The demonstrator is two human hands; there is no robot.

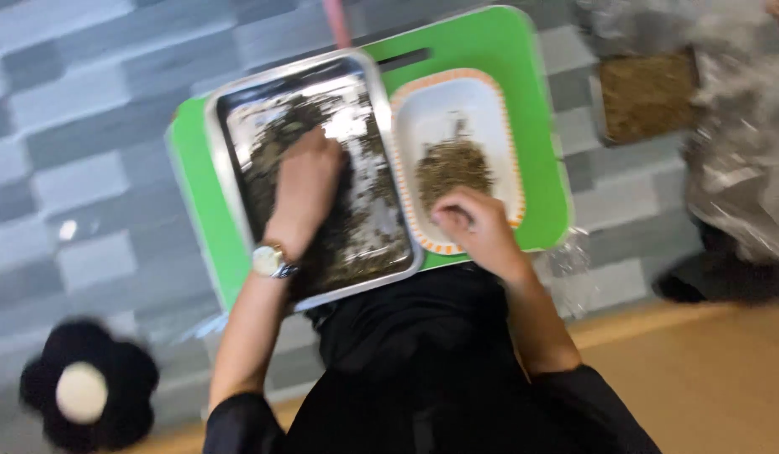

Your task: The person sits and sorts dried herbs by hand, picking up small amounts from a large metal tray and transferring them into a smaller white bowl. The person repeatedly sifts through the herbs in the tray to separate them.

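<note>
A view from above, blurred by motion, of a person in black clothing sitting over a bright green board (507, 50) that lies on a floor of grey tiles (70, 126). All places below are given relative to this green board.

On the board's left half sits a shiny metal tray (226, 109) scattered with dark, dried plant bits. The left hand (305, 181) rests inside this tray, fingers pointing away from the person and pressed down among the bits; whether it is grasping any of them cannot be told through the blur. A wristwatch (270, 259) with a light face sits on that wrist.

On the board's right half, just beside the tray, lies a white oblong dish with an orange rim (490, 92). A small heap of greenish-brown dried herb (452, 166) lies in its middle. The right hand (473, 223) is at the near end of this dish, fingers curled inward into a loose fist; what they pinch, if anything, cannot be made out.

Beyond the board's upper right corner, a brown block of the same sort of dried material (646, 94) lies among crumpled clear plastic wrap (742, 143). Well off the board's lower left corner lies a black flower-shaped cushion with a pale centre (87, 387).
</note>
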